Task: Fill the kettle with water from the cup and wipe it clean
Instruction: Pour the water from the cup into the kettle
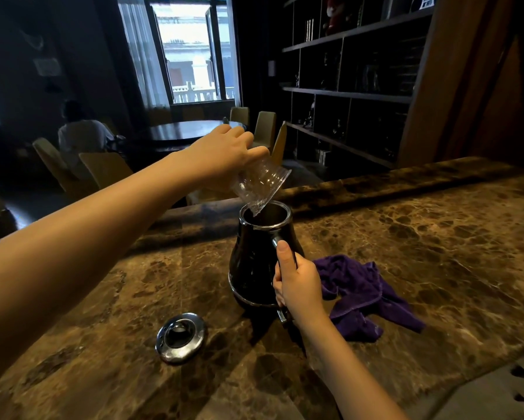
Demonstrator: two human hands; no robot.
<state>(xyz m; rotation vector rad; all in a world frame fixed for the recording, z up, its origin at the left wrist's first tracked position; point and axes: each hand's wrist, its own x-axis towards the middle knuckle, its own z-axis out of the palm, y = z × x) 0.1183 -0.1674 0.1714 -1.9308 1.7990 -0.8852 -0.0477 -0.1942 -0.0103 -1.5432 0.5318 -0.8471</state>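
Observation:
A black kettle [253, 262] with a chrome rim stands upright on the brown marble counter [421, 244], its top open. My right hand [298, 284] grips its handle on the near side. My left hand [227, 153] holds a clear plastic cup [259, 184] by its base, tipped steeply with its mouth down over the kettle's opening, its lip just inside the rim. The kettle's round chrome lid [181, 337] lies flat on the counter to the front left. A crumpled purple cloth [363, 295] lies to the right of the kettle, beside my right hand.
A raised ledge [391, 183] runs along the counter's far side behind the kettle. Beyond it are a dark round table, several chairs, a seated person at the far left, a window, and dark shelving [345, 95] at the right.

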